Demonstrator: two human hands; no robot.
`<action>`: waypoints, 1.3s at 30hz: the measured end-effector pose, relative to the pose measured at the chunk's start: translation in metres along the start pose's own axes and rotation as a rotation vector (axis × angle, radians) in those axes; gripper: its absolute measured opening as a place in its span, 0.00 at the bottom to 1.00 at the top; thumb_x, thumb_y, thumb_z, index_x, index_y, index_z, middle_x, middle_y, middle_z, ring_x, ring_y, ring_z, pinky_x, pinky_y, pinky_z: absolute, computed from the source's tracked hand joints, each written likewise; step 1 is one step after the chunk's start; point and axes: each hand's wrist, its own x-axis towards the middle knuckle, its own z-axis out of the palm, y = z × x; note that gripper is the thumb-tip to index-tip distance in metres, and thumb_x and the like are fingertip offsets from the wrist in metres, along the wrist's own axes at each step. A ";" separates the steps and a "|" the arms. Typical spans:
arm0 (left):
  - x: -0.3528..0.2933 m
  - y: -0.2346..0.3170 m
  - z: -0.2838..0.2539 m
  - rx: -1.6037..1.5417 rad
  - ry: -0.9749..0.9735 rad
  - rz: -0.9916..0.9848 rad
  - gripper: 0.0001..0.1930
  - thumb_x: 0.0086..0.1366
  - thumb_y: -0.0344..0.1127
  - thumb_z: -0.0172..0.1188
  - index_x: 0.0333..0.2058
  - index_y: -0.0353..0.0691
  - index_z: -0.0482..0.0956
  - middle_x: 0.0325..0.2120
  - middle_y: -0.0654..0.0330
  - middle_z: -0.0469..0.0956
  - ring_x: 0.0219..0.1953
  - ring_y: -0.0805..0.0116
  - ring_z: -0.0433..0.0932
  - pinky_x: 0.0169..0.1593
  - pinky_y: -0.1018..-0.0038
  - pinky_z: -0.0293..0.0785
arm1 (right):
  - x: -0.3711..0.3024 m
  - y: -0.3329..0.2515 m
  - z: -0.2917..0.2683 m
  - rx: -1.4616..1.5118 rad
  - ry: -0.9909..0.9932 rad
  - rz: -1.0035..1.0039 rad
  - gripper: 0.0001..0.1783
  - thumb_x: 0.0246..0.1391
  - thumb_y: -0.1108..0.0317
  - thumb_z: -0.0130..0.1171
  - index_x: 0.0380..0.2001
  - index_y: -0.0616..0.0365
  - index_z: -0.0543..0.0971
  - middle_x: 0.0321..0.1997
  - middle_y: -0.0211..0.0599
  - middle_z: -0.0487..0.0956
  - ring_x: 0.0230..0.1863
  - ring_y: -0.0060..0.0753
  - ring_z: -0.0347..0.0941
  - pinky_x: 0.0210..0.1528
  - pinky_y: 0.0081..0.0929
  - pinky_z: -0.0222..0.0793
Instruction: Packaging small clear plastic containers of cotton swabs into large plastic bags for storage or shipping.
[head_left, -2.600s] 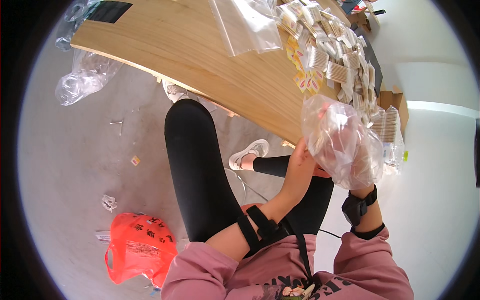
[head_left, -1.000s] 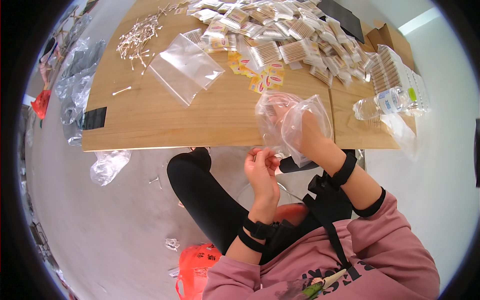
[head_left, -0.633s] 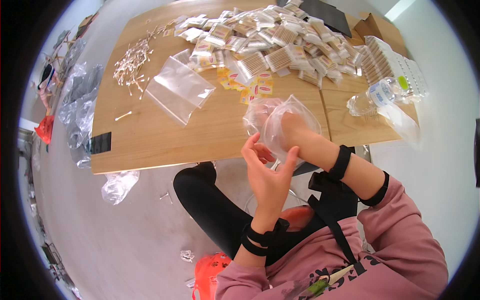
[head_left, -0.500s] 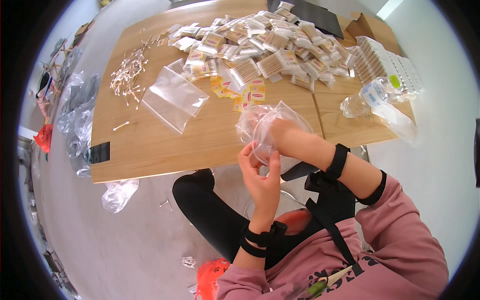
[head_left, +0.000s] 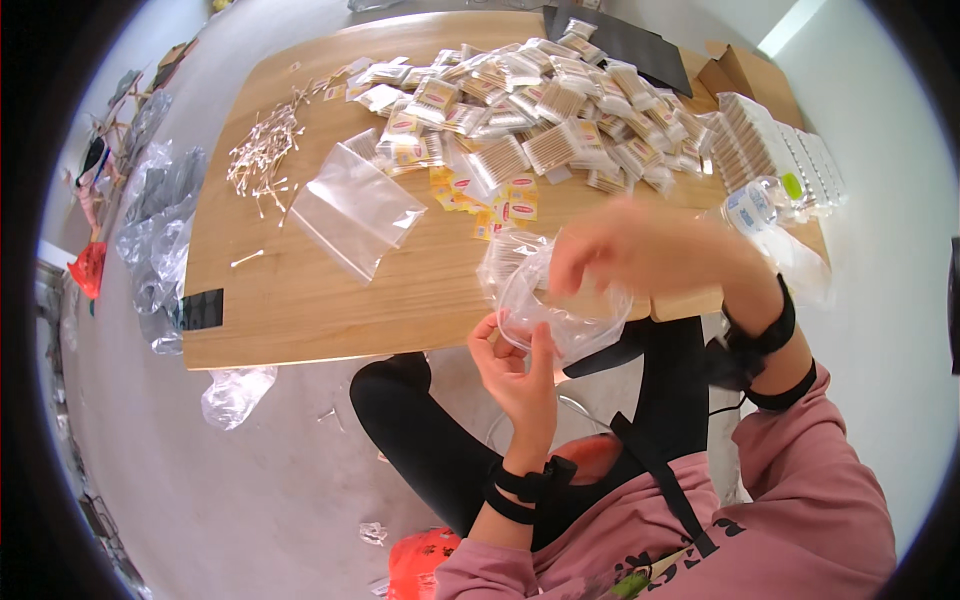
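At the near edge of the table my left hand (head_left: pixel 518 375) grips the rim of a clear plastic bag (head_left: pixel 575 325), thumb and fingers closed on the film. The bag's mouth faces me, and a packet of cotton swabs (head_left: pixel 513 252) shows through its far end. Above the bag's right side hovers my right hand (head_left: pixel 625 245), smeared by motion. Its fingers look bent, but whether they hold anything cannot be made out. Beyond both hands lies a large heap of swab packets (head_left: pixel 550 150), with small yellow cards (head_left: pixel 520 200) at its near side.
A flat clear bag (head_left: pixel 355 215) lies left of the hands, near a scatter of loose cotton swabs (head_left: pixel 265 150). On the right are a plastic bottle (head_left: pixel 748 210), stacked swab bundles (head_left: pixel 750 140) and a cardboard box (head_left: pixel 745 78). Black tape (head_left: pixel 203 309) marks the table's left edge.
My right hand has come out of the bag and moved up and to the right. The left hand keeps its hold on the bag, whose mouth now shows more openly.
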 end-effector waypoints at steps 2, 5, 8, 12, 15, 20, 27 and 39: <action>-0.001 0.002 -0.003 -0.017 -0.036 -0.028 0.19 0.59 0.24 0.57 0.46 0.35 0.59 0.28 0.57 0.75 0.26 0.75 0.74 0.30 0.81 0.69 | 0.017 0.023 -0.027 0.138 0.391 0.250 0.13 0.48 0.65 0.57 0.34 0.63 0.76 0.34 0.44 0.79 0.37 0.41 0.75 0.39 0.33 0.69; 0.001 -0.001 -0.003 -0.044 -0.046 -0.040 0.20 0.59 0.24 0.57 0.46 0.36 0.58 0.28 0.57 0.75 0.26 0.75 0.74 0.31 0.81 0.69 | 0.051 0.125 -0.026 -0.347 0.949 0.290 0.23 0.48 0.56 0.60 0.40 0.65 0.73 0.42 0.43 0.75 0.41 0.34 0.73 0.39 0.28 0.69; -0.002 -0.001 -0.005 -0.033 -0.047 -0.023 0.21 0.58 0.24 0.58 0.46 0.37 0.57 0.27 0.57 0.75 0.28 0.74 0.75 0.32 0.81 0.69 | 0.071 0.163 -0.014 -0.602 0.990 0.624 0.35 0.39 0.48 0.66 0.43 0.66 0.70 0.44 0.45 0.74 0.41 0.33 0.73 0.40 0.29 0.69; -0.005 -0.004 -0.008 0.051 -0.041 -0.024 0.21 0.57 0.24 0.58 0.44 0.38 0.57 0.28 0.56 0.75 0.29 0.74 0.75 0.31 0.81 0.71 | 0.071 0.164 -0.009 -0.360 0.984 0.635 0.32 0.34 0.52 0.69 0.38 0.65 0.74 0.40 0.45 0.77 0.40 0.37 0.75 0.41 0.31 0.69; -0.003 -0.001 -0.004 -0.056 -0.025 -0.034 0.20 0.57 0.23 0.58 0.43 0.38 0.57 0.30 0.55 0.75 0.30 0.74 0.75 0.28 0.81 0.73 | 0.059 0.140 -0.012 -0.149 0.982 0.431 0.22 0.37 0.60 0.68 0.34 0.62 0.76 0.36 0.41 0.78 0.39 0.35 0.75 0.40 0.30 0.69; -0.006 0.001 -0.001 -0.144 -0.034 -0.075 0.18 0.58 0.24 0.57 0.42 0.38 0.58 0.29 0.58 0.73 0.26 0.77 0.73 0.25 0.82 0.73 | 0.003 0.018 0.001 0.078 0.948 -0.200 0.14 0.40 0.75 0.62 0.35 0.58 0.77 0.34 0.35 0.78 0.38 0.22 0.74 0.41 0.22 0.69; -0.013 -0.003 0.003 -0.210 -0.018 -0.093 0.16 0.59 0.26 0.58 0.42 0.37 0.61 0.28 0.60 0.72 0.22 0.80 0.71 0.22 0.83 0.70 | -0.023 -0.027 0.046 -0.698 0.249 -0.009 0.13 0.36 0.80 0.54 0.31 0.60 0.74 0.32 0.38 0.74 0.34 0.41 0.72 0.35 0.32 0.69; -0.023 -0.013 0.003 0.155 -0.124 0.275 0.12 0.61 0.25 0.55 0.40 0.33 0.62 0.23 0.62 0.70 0.21 0.81 0.68 0.24 0.84 0.62 | 0.030 0.028 0.057 -0.553 -0.239 0.140 0.17 0.43 0.78 0.52 0.41 0.60 0.74 0.40 0.44 0.75 0.42 0.48 0.70 0.44 0.33 0.66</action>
